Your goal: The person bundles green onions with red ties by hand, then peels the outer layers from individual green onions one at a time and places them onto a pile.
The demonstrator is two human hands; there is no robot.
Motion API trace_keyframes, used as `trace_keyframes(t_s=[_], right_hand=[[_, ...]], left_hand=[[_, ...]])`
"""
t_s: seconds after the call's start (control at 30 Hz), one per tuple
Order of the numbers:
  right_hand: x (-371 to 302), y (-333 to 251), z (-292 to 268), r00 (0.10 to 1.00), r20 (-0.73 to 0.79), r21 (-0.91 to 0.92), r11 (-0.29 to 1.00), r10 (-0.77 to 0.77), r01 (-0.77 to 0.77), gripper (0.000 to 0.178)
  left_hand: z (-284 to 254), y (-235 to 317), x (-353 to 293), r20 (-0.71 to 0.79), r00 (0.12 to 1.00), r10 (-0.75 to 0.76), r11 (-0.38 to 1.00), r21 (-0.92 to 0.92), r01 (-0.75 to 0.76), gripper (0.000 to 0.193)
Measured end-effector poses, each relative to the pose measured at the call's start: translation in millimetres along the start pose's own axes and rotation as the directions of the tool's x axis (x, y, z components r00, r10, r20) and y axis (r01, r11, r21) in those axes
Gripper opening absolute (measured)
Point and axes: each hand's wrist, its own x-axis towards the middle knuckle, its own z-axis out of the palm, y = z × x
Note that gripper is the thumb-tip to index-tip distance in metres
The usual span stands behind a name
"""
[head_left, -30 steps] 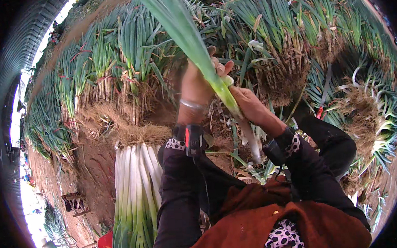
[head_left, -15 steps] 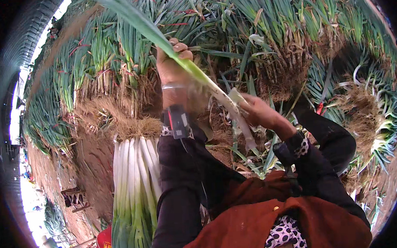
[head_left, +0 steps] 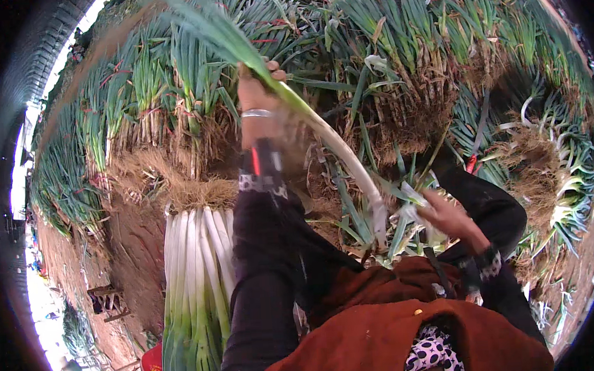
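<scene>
One long green onion (head_left: 344,153) slants across the middle, its smooth white shaft bowing down and right, its flat, waxy leaves blurred at upper left. The left hand (head_left: 260,90), above a shiny metal bracelet (head_left: 257,113), curls firmly round it where green meets white. Lower right, the right hand (head_left: 446,214) pinches a thin, pale strip (head_left: 413,197), apart from the shaft. To the left, a bundle of glossy white stalks (head_left: 196,251) with wiry, matted brown roots (head_left: 203,193) lies over bare soil (head_left: 139,244).
</scene>
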Motion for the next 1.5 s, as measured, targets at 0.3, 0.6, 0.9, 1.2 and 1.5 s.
trace_keyframes(t_s=[0.3,0.6,0.9,1.2,1.5], right_hand=[[124.4,-100.3,23.7,0.945,-0.212,0.335,0.889,-0.251,0.311,0.033],[110.9,-109.9,33.1,0.979,-0.113,0.377,0.904,-0.172,0.203,0.016],[58.1,-94.3,17.5,0.982,-0.142,0.904,0.387,-0.128,0.181,0.009],[-15.2,11.0,20.1,0.945,0.000,0.798,0.569,0.327,-0.197,0.025],[6.7,-53.4,57.2,0.968,0.228,0.644,0.729,0.104,-0.230,0.032]], left_hand=[[52.2,-41.5,-16.3,0.023,1.000,0.004,0.978,0.209,-0.009,0.031],[59.7,-42.2,-40.2,0.188,0.982,0.036,0.919,0.380,-0.106,0.033],[45.4,-21.2,-30.3,0.111,0.988,0.107,0.927,0.349,-0.139,0.031],[-19.0,43.0,6.6,-0.004,0.999,0.041,0.999,0.009,-0.041,0.024],[-44.8,34.7,9.0,-0.309,0.935,0.174,0.946,0.317,-0.072,0.013]])
